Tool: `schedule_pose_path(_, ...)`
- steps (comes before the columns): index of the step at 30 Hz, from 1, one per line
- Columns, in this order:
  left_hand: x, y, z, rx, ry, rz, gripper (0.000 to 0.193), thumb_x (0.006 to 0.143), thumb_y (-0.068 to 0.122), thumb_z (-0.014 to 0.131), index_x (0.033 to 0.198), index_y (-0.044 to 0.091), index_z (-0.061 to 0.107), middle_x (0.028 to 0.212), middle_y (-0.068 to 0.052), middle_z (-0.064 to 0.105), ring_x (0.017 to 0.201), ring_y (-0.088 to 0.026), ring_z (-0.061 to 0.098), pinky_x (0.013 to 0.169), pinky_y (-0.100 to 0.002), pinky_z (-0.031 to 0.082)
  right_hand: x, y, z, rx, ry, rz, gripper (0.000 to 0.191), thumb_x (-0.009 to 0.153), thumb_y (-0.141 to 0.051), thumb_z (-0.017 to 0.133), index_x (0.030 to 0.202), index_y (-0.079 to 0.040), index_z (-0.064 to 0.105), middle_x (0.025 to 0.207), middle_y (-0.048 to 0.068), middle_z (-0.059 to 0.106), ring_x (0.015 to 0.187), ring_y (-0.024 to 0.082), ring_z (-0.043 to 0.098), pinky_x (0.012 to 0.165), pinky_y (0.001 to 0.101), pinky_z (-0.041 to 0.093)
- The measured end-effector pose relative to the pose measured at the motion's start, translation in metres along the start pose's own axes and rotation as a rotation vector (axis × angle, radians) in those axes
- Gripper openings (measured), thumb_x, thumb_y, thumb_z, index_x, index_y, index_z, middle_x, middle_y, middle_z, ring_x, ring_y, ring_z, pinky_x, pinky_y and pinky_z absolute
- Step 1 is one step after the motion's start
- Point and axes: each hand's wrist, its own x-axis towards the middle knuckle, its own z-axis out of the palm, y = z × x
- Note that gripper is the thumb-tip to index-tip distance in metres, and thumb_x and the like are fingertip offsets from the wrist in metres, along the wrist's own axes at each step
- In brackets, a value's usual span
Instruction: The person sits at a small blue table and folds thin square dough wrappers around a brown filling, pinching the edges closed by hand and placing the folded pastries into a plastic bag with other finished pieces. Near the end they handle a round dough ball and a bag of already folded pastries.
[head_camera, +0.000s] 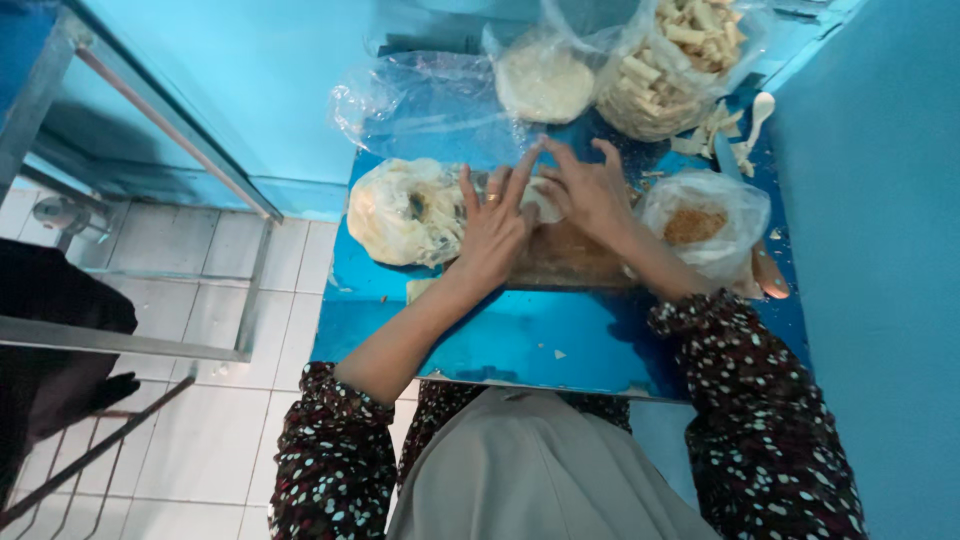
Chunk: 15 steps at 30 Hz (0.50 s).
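Head view, left hand (492, 232) flat with fingers spread, right hand (590, 190) fingers spread, both pressing pale wrapper (540, 198) on wooden board (570, 262), blue table (520, 335), bagged filling (405, 212) left, crumb bag (705, 225) right, bag of finished rolls (675, 60) behind.

A thin pale sheet of dough (540, 200) lies flat on the brown wooden board (570, 262), mostly covered by both hands. The board rests on the shiny blue table (520, 335), near its far half.
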Motion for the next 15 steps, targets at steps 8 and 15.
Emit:
schedule_pose_path(8,0.006,0.006,0.015,0.270,0.096,0.152,0.021,0.086,0.015,0.065,0.098,0.001,0.075,0.163,-0.010,0.035,0.139,-0.027,0.043,0.120,-0.074,0.018,0.002,0.029,-0.020,1.337,0.064,0.307,0.052,0.104,-0.018,0.063,0.150,-0.007,0.042,0.114,0.016,0.075,0.107,0.022,0.074,0.096,0.0333,0.056)
schedule_pose_path(15,0.007,0.009,0.012,0.291,0.140,0.168,0.030,0.090,0.011,0.063,0.114,-0.004,0.072,0.161,-0.012,0.040,0.134,-0.027,0.047,0.120,-0.070,0.020,-0.036,0.022,-0.071,1.676,-0.045,0.529,0.053,0.101,-0.010,0.065,0.150,-0.004,0.046,0.117,0.016,0.071,0.105,0.023,0.072,0.091,0.0334,0.058)
